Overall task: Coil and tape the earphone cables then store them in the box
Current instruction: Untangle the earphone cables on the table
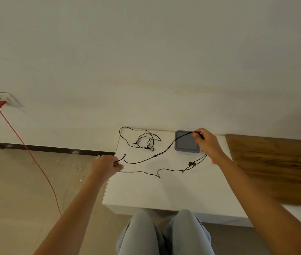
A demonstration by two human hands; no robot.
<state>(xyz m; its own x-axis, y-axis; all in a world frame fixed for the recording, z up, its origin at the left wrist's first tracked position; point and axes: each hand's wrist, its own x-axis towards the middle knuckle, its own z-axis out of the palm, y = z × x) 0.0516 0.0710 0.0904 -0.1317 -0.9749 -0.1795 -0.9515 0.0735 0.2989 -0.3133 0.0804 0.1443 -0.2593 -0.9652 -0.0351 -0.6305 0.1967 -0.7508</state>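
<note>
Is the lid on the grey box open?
No, the grey box on the white table has its lid on flat, partly behind the right hand.

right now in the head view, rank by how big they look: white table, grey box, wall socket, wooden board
1. white table
2. wooden board
3. and 4. grey box and wall socket: they look alike in size and lie at different distances, so unranked.

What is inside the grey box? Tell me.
Nothing inside shows: the grey box has its lid on, so any contents are covered. The right hand holds a black earphone cable above it, and a second cable lies loose on the table.
</note>
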